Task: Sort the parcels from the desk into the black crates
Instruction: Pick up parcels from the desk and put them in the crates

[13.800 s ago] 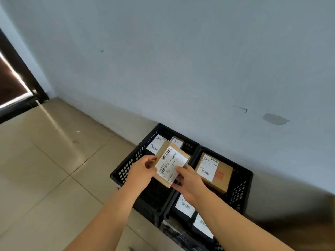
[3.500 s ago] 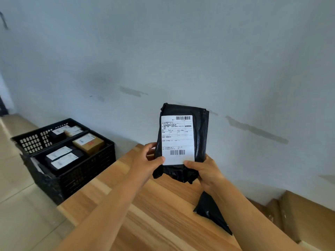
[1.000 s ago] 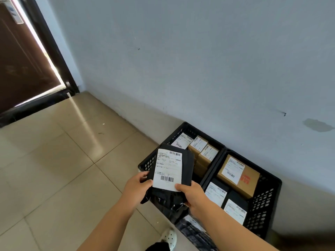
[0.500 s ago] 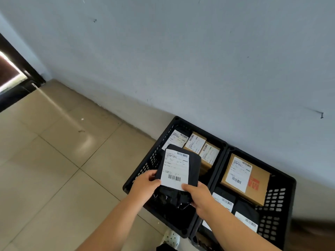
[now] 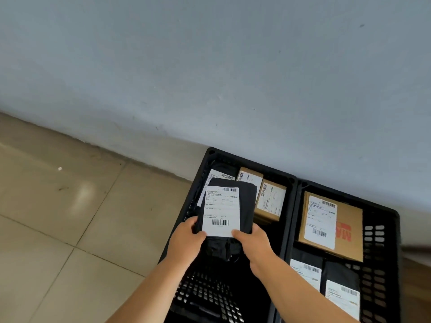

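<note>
A black bagged parcel (image 5: pixel 246 203) with a white shipping label is held over the left black crate (image 5: pixel 211 155). My left hand (image 5: pixel 185 243) grips its lower left corner, thumb on the label. My right hand (image 5: pixel 253 241) grips the lower right corner the same way. Inside the left crate, at the far end, lie a black parcel (image 5: pixel 218 176) and two small brown boxes (image 5: pixel 270 201). The right black crate (image 5: pixel 379 231) holds a larger brown box (image 5: pixel 347 231) and two black labelled parcels (image 5: pixel 340 278).
The crates stand side by side on a beige tiled floor (image 5: pixel 70 217) against a pale blue-grey wall (image 5: pixel 210 66). A strip of wooden desk edge (image 5: pixel 417 276) shows at the far right.
The view has moved closer over the crates. Both hands have carried the black parcel lower and further in above the left crate.
</note>
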Action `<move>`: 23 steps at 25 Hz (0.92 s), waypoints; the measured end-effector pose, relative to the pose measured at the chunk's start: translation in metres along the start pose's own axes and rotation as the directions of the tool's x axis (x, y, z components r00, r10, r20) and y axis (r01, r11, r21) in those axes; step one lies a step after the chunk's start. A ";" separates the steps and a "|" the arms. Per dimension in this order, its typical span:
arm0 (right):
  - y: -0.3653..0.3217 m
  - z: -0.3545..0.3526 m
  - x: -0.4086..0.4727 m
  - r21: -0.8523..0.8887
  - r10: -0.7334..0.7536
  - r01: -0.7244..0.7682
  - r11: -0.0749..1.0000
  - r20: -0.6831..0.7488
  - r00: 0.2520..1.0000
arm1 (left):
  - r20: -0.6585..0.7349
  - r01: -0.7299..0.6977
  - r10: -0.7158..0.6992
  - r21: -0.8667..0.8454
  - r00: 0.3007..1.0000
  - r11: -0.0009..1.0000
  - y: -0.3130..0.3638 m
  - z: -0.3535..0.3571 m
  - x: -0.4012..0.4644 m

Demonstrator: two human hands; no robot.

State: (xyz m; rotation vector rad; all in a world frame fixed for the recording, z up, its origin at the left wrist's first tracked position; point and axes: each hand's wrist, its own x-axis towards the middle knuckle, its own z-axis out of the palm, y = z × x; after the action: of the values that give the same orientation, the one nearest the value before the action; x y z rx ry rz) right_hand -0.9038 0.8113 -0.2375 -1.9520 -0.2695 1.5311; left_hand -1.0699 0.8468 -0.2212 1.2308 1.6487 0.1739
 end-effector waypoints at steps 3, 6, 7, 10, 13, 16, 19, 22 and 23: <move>-0.002 0.021 0.024 0.029 -0.010 0.011 1.000 -0.061 0.998 | 0.007 -0.040 0.039 0.111 0.999 0.993 -0.005 -0.001 0.037; -0.006 0.040 0.052 0.031 -0.024 0.028 0.999 -0.123 0.992 | -0.013 -0.086 0.090 0.186 0.996 0.979 -0.004 -0.004 0.071; -0.008 0.046 0.061 0.031 -0.029 0.034 0.999 -0.137 0.990 | -0.020 -0.101 0.107 0.206 0.994 0.973 -0.003 -0.004 0.080; -0.008 0.057 0.084 -0.010 -0.086 0.086 0.996 -0.165 0.982 | -0.071 -0.192 0.239 0.401 0.968 0.896 -0.004 -0.002 0.099; -0.007 0.063 0.098 -0.093 -0.138 0.124 0.988 -0.165 0.977 | 0.001 -0.319 0.398 0.600 0.918 0.734 -0.009 0.004 0.116; -0.003 0.064 0.107 -0.179 -0.164 0.136 0.974 -0.152 0.975 | 0.202 -0.485 0.491 0.672 0.847 0.560 -0.006 0.013 0.135; 0.002 0.062 0.116 -0.295 -0.220 0.169 0.940 -0.148 0.964 | 0.312 -0.584 0.543 0.674 0.780 0.452 0.001 0.022 0.160; 0.009 0.057 0.127 -0.376 -0.246 0.174 0.910 -0.153 0.957 | 0.416 -0.643 0.542 0.687 0.730 0.338 0.001 0.031 0.184; 0.010 0.056 0.129 -0.387 -0.242 0.164 0.907 -0.163 0.956 | 0.449 -0.656 0.530 0.690 0.719 0.305 0.001 0.034 0.190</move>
State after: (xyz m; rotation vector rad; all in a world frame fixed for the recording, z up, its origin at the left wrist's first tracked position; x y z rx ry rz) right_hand -0.9193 0.8906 -0.3536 -2.2714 -0.6936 1.1904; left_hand -1.0332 0.9801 -0.3559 2.5344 1.0111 -0.2889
